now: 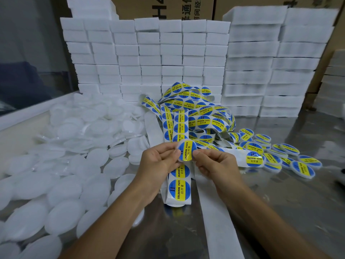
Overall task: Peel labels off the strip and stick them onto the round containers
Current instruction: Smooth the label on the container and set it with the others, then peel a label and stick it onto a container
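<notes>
Both hands are meeting over the middle of the shiny metal surface (280, 212). The left hand (158, 161) is curling its fingers around a round container (183, 159), while the right hand (214, 163) is pinching the edge of a blue-and-yellow label (186, 151) lying on that container's face. The label strip (179, 186) is hanging down below the hands, two labels showing on it, and more strip is lying tangled in a heap (196, 116) behind them. Plain white containers (74, 165) are piling along the left edge; labelled containers (276, 156) are lying toward the right edge. White boxes (168, 58) are standing stacked along the far edge.
</notes>
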`<state>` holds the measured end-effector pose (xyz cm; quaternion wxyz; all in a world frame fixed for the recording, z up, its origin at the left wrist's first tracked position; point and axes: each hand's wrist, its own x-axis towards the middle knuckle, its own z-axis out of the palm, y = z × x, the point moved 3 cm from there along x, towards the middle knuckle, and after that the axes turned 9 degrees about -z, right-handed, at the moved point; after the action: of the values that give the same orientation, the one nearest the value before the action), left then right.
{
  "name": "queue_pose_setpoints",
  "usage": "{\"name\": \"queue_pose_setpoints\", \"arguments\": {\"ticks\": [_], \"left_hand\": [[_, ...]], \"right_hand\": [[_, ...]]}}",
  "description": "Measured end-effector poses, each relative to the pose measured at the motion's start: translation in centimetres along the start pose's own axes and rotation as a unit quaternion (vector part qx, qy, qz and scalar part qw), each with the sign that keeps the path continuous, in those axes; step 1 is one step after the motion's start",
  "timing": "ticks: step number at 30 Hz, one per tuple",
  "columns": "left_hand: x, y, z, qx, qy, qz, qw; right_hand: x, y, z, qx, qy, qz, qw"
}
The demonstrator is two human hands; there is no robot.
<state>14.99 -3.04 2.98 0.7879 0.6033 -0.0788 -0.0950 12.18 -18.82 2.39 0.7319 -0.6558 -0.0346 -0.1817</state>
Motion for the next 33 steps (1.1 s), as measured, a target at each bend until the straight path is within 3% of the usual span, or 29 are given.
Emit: {"name": "queue_pose_setpoints", "arguments": {"ticks": [6, 14, 20, 24, 30, 33], "left_hand": [[-0.5, 0.4, 0.4, 0.043, -0.012, 0.045, 0.998], [-0.3, 0.2, 0.3, -0.053, -0.047, -0.001, 0.997], [-0.7, -0.2, 1.5, -0.113, -0.104, -0.039, 0.987], [-0.6, 0.0, 1.3, -0.146, -0.11, -0.043, 0.982], [-0.9, -0.5, 1.9, -0.098, -0.134, -0.062, 0.984], [-0.9, -0.6, 1.9, -0.106, -0.115, -0.059, 0.986]], "right_hand": [[0.2, 0.3, -0.3, 0.018, 0.027, 0.029, 0.999], [0.1, 0.4, -0.2, 0.025, 0.058, -0.007, 0.998], [-0.4, 0.0, 0.8, -0.071, -0.021, -0.174, 0.982], [-0.1, 0.0, 0.7, -0.034, -0.056, -0.159, 0.985], [0.7, 0.6, -0.8, -0.027, 0.0, -0.13, 0.991], [0.4, 0.9, -0.3, -0.024, -0.01, -0.122, 0.992]]}}
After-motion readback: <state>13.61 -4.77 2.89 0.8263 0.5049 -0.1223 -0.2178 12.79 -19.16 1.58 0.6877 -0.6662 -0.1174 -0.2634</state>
